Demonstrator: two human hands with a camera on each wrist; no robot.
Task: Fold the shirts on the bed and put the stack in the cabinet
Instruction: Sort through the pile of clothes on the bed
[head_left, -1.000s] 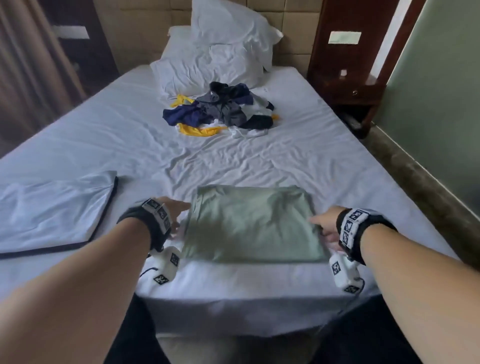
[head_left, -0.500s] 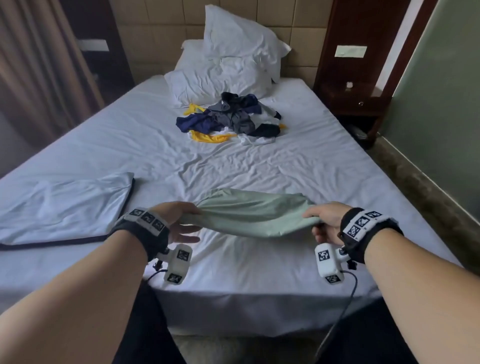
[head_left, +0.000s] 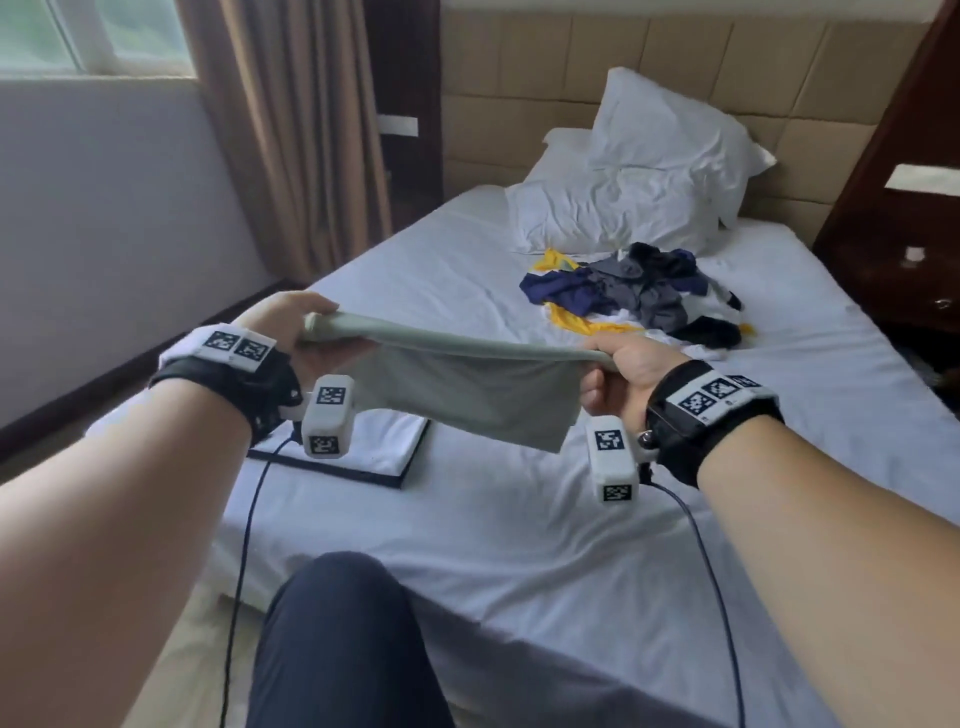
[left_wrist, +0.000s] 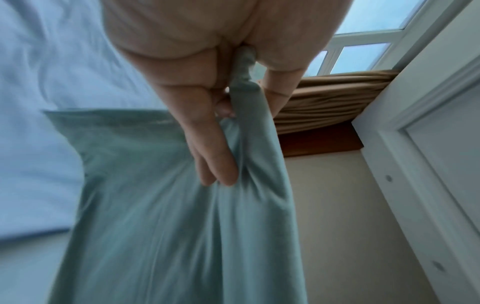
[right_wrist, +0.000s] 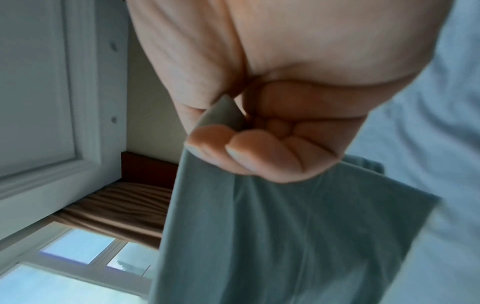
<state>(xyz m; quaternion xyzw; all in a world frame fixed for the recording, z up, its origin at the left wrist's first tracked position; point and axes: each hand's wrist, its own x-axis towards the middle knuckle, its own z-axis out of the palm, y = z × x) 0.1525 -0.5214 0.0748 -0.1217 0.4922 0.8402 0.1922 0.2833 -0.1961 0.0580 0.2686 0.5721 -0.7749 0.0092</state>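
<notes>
I hold a folded sage-green shirt (head_left: 467, 384) in the air above the bed (head_left: 519, 519), stretched between both hands. My left hand (head_left: 291, 332) grips its left end, fingers curled under the cloth (left_wrist: 215, 156). My right hand (head_left: 618, 364) pinches the right end between thumb and curled fingers (right_wrist: 249, 150). Below the shirt lies a folded white shirt with dark trim (head_left: 374, 452) on the sheet. A heap of unfolded shirts (head_left: 639, 291), navy, grey, yellow and white, lies near the pillows. No cabinet shows clearly.
Two white pillows (head_left: 639, 182) lean at the headboard. A dark wooden nightstand (head_left: 904, 249) stands right of the bed. A brown curtain (head_left: 296, 130) and window (head_left: 93, 36) are on the left wall. My knee (head_left: 337, 634) is against the bed's near edge.
Both hands lifted the green shirt off the sheet and carried it up and left over the folded white shirt. My view swung left toward the window.
</notes>
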